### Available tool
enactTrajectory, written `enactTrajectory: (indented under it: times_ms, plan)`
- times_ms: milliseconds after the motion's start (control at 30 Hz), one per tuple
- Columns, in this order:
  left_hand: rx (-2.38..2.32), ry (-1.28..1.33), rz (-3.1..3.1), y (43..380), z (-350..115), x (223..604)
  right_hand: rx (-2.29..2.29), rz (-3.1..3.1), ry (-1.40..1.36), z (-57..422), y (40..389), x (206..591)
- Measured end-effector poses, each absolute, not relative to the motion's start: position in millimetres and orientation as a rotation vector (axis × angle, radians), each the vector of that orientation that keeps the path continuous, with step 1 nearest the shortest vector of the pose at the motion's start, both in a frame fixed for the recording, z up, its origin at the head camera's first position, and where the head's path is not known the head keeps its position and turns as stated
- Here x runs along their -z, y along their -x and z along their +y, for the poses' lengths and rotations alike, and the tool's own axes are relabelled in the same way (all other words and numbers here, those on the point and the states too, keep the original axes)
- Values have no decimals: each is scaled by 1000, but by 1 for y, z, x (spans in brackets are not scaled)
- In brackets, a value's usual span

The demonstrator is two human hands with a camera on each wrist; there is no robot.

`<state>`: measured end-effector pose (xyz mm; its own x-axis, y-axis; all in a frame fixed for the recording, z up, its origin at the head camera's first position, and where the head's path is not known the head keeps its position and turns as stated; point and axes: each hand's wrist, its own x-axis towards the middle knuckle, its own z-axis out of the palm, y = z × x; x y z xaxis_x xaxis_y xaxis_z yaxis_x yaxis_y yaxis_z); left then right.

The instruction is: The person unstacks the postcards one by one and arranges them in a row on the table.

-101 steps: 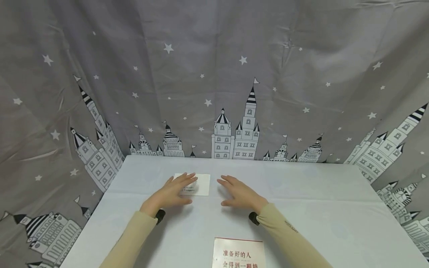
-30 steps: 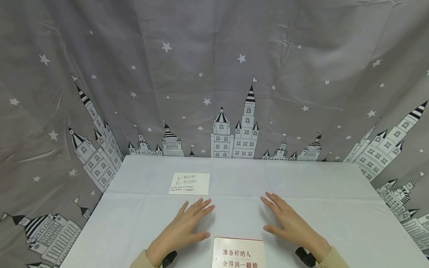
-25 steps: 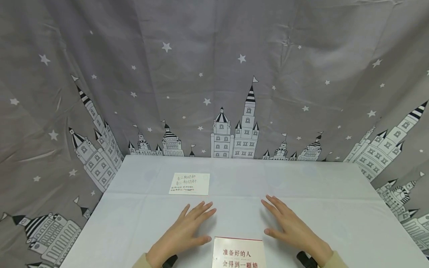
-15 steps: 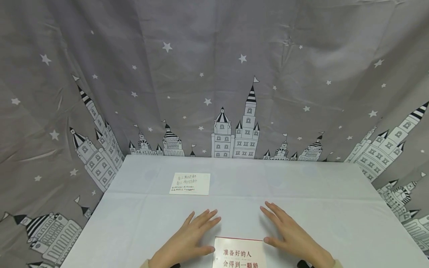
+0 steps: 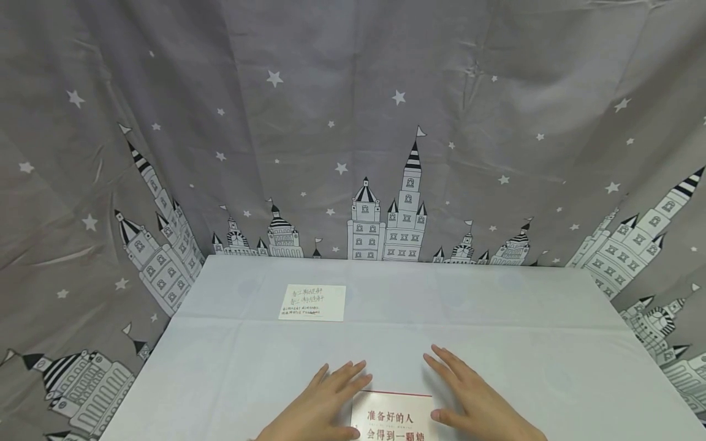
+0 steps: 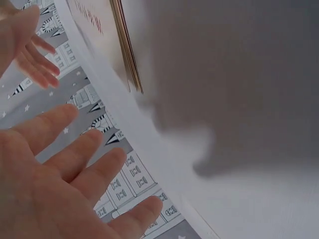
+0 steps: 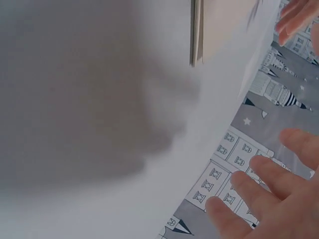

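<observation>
A thin cream-coloured book (image 5: 394, 416) with red printed characters and a red top edge lies at the near middle of the table, its lower part cut off by the head view's border. My left hand (image 5: 322, 407) hovers at its left side, fingers spread, thumb overlapping the book's edge in that view. On the opposite side is my right hand (image 5: 477, 401), also spread, its thumb tip over the right edge. Both wrist views show the book's layered edge (image 6: 128, 50) apart from the fingers. Farther back lies a white card (image 5: 314, 303) with handwritten lines.
White cloth covers the table (image 5: 524, 324), with a crease running across it. Behind and at the sides hangs a grey curtain (image 5: 309, 122) printed with stars and castles, meeting the table's back edge.
Both hands have drawn back toward the person, from around the card to either side of the book. The card, partly covered by the left hand at first, is now uncovered. Book and card stay put.
</observation>
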<state>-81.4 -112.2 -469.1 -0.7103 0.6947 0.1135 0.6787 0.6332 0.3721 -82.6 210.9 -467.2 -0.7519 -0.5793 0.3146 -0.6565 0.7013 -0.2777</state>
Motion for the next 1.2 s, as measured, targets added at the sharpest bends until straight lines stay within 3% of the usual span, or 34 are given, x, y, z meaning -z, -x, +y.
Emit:
enactTrajectory:
  times_ms: [700,1200]
  plan:
    - [-541,-1205,2755,65,-100,479,-537,-2696,-1076,196,56,506]
    - [-533,-1238,2695,65,-100,486,-419,-2649,-968,184,44,524]
